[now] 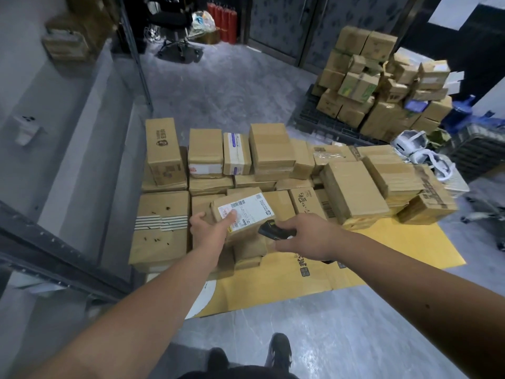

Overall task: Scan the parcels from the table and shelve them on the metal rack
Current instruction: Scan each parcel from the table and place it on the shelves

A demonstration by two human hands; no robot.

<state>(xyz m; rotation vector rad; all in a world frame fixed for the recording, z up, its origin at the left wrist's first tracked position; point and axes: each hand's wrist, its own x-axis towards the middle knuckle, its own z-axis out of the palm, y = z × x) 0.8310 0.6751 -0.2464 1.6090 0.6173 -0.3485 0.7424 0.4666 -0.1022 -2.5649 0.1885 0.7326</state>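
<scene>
My left hand grips a small cardboard parcel with a white shipping label on top, my thumb lying on the label. My right hand holds a black handheld scanner, its head close to the parcel's right edge. The parcel sits tilted above a stack of several brown parcels spread over yellow flattened cardboard. A metal rack runs along the left, its grey shelves seen from above.
A second heap of cartons sits on a dark pallet at the back right. An office chair and red cylinders stand at the back. A white headset and blue items lie at right. Grey floor shows in front of my feet.
</scene>
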